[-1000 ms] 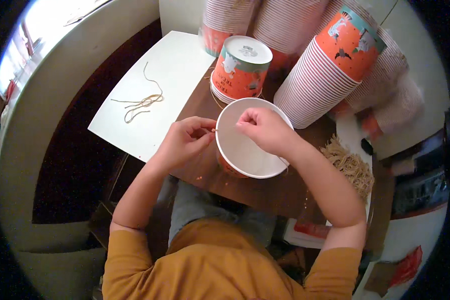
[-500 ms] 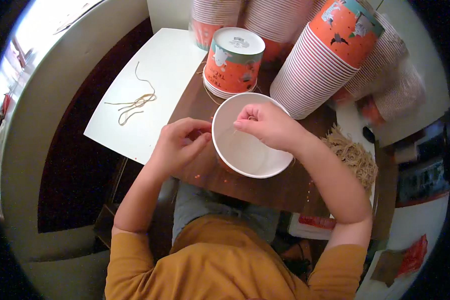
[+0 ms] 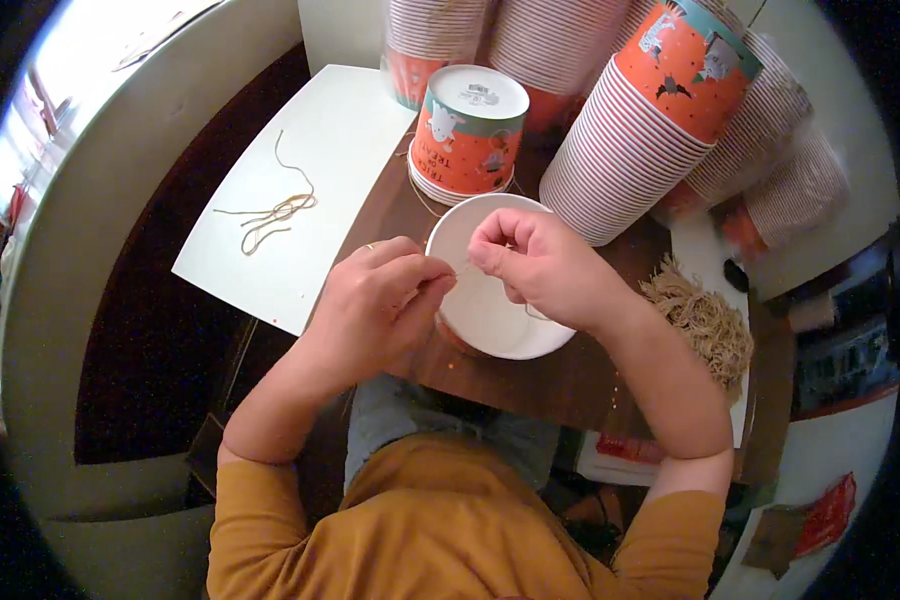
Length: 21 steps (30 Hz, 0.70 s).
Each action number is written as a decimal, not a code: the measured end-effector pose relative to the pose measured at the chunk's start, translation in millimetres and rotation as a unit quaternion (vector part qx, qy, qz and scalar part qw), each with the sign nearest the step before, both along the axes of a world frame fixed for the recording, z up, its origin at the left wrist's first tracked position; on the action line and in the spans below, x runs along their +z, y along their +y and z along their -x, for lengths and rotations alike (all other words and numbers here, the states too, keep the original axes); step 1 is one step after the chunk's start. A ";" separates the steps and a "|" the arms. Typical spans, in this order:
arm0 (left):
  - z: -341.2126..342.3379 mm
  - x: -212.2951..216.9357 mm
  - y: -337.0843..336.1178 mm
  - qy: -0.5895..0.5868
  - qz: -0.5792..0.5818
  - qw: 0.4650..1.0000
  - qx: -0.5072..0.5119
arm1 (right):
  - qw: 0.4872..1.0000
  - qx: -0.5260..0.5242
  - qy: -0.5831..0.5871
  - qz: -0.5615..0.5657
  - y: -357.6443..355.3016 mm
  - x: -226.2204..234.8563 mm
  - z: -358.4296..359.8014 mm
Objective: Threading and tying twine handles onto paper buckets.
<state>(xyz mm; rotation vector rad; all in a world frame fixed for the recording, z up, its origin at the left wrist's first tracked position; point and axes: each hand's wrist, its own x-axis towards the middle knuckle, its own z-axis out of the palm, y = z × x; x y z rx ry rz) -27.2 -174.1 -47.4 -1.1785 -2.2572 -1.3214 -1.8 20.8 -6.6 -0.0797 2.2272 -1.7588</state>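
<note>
Left hand: the left hand [image 3: 380, 300] is pinching a thin string [image 3: 460, 270] between thumb and fingertips, at the 9 o'clock rim of the white cup [image 3: 490, 310].
Right hand: the right hand [image 3: 540, 265] is pinching the same string, hovering over the cup's open mouth.
Cup: lying on the brown table [image 3: 570, 380], mouth up.
At 12 o'clock: an upturned orange cup stack [image 3: 467, 135].
At 10 o'clock: loose strings [image 3: 270, 215] lying on a white board [image 3: 320, 130].
At 3 o'clock: a string bundle [image 3: 705, 320].

Bucket [image 3: 495, 320] on table [image 3: 570, 375] betw. hands; upturned bucket [image 3: 467, 130] behind; cup stack [image 3: 650, 130] rt; loose strings [image 3: 270, 215] on board [image 3: 300, 190] lt.
</note>
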 end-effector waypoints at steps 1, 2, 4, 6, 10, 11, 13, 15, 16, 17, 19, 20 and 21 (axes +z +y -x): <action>-0.1 1.9 -0.2 -0.015 0.009 1.000 -0.002 | 1.000 0.001 0.016 -0.019 -0.1 1.9 -1.7; -0.3 4.2 -0.4 -0.030 0.018 0.999 -0.005 | 1.000 -0.002 0.017 -0.018 1.0 -0.3 -2.6; 0.0 11.2 -0.9 -0.117 0.018 0.993 -0.019 | 0.993 0.071 0.095 -0.006 2.4 -6.8 -3.3; 5.2 12.3 -1.2 -0.205 0.019 0.978 -0.031 | 0.981 0.052 0.169 -0.080 -0.3 -1.4 -7.1; 20.8 6.7 -9.1 -0.355 -0.059 0.926 -0.116 | 0.895 0.016 0.421 -0.147 -6.1 -10.9 -0.4; 22.3 6.5 -10.3 -0.359 -0.070 0.923 -0.121 | 0.896 0.013 0.419 -0.146 -7.4 -12.0 1.0; 22.8 5.7 -10.1 -0.363 -0.074 0.921 -0.124 | 0.910 0.008 0.389 -0.145 -6.6 -13.6 3.5; 21.4 2.7 -7.7 -0.280 -0.042 0.958 -0.052 | 0.949 0.000 0.291 -0.126 1.0 -16.4 5.1; 23.3 -0.9 -10.1 -0.280 -0.039 0.958 -0.054 | 0.975 -0.004 0.188 -0.115 2.9 -17.7 6.3; 26.0 -5.6 -13.0 -0.238 -0.006 0.971 -0.009 | 0.983 -0.009 0.138 -0.122 6.1 -24.6 9.9; 28.6 -19.9 -14.1 -0.183 0.034 0.982 0.034 | 0.991 -0.006 0.085 -0.104 6.1 -30.9 13.0; 27.8 -25.1 -13.4 -0.172 0.040 0.984 0.032 | 0.996 0.002 0.032 -0.088 5.5 -33.2 14.5; 26.0 -27.0 -9.7 -0.176 0.026 0.984 0.027 | 0.996 0.001 0.031 -0.085 4.5 -35.2 16.5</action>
